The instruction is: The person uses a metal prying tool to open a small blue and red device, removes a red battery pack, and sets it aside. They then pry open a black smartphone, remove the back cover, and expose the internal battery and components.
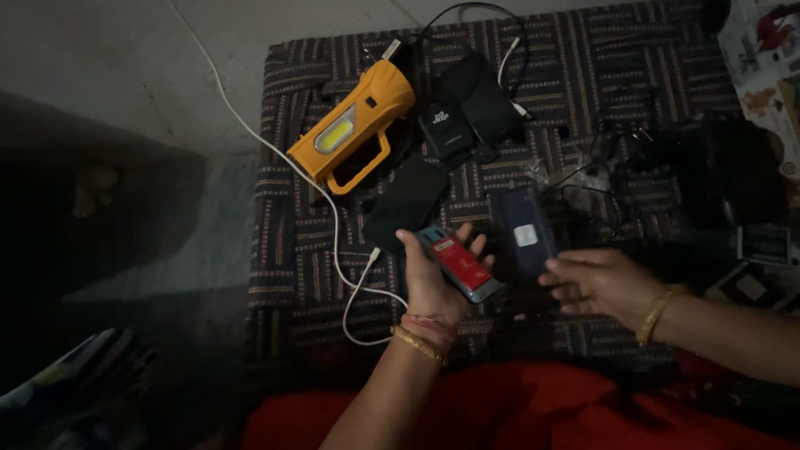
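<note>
My left hand (431, 283) grips a small phone (461, 263) whose open back shows a red battery, held above a striped cloth (292, 250). My right hand (596, 282) hovers just to the right of it, fingers spread, holding nothing. A dark blue back cover (524, 231) with a white sticker lies on the cloth between the two hands, just beyond my right fingertips. Gold bangles sit on both wrists.
An orange hand torch (354, 125) lies at the back left of the cloth. A white cable (337, 242) runs past it. Black pouches and a charger (454, 125) sit behind the phone. Dark gadgets and wires (717, 175) crowd the right. My red garment (517, 408) fills the foreground.
</note>
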